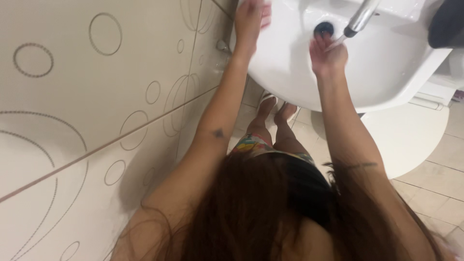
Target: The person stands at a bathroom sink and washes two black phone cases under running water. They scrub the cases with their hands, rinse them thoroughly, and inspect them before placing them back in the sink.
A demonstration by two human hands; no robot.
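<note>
Head view is looking straight down past long dark hair at a white washbasin (pixel 386 72) fixed against a cream tiled wall (pixel 96 96). No packages, labels or signs are showing; the only markings are the thin grey rings and arcs printed on the tiles, scattered across the wall at the left of the frame.

Both arms are reaching forward over the basin. The left hand (pixel 249 21) is lying on the basin's rim beside the wall, fingers laid flat and close together, pressing on a small pink thing (pixel 265 14) that is peeking out past the fingers; whether it is a cloth or a sponge is too blurred to tell. The right hand (pixel 327 52) is sitting inside the bowl, fingers curled loosely upward and apart, clamped on nothing. It is hovering just under the tip of the chrome tap spout (pixel 360 18), which is slanting down from the top edge, and just in front of the dark drain hole (pixel 324 28).

A dark object (pixel 447 21) is resting at the basin's far right corner. Below the basin, two feet in pale sandals (pixel 275 105) are standing on beige floor tiles (pixel 435 188), beside a white rounded fixture (pixel 411 140).
</note>
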